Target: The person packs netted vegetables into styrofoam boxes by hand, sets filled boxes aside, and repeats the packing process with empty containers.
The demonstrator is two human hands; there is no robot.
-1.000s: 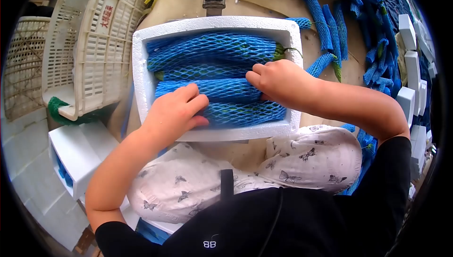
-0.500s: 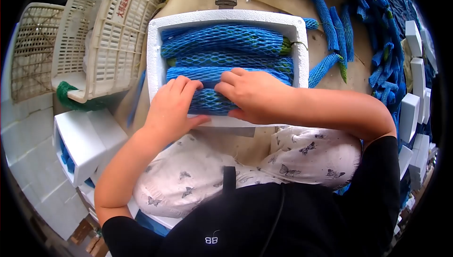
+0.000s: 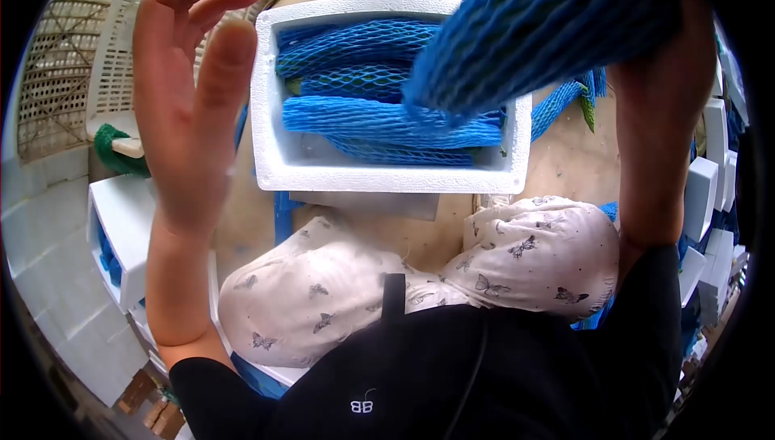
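Note:
A white foam box (image 3: 517, 161) stands in front of me, holding several long green vegetables in blue foam net sleeves (image 3: 387, 123). My right hand (image 3: 666, 77) is raised at the upper right, closed around the end of another net-sleeved vegetable (image 3: 541, 44). That one hangs close to the camera, over the box's right side, and covers part of it; its exact kind cannot be told. My left hand (image 3: 182, 109) is up to the left of the box, fingers apart, nothing in it.
Cream plastic crates (image 3: 64, 77) stand on the left, with a green net (image 3: 117, 149) beside them. Below them is another white foam box (image 3: 121, 238) with blue things inside. More sleeved vegetables (image 3: 557, 109) lie right of the box. Foam pieces (image 3: 702, 198) line the far right.
Both hands have come up out of the box, the left to the left and the right to the upper right. A net-sleeved vegetable is now in my right hand above the box.

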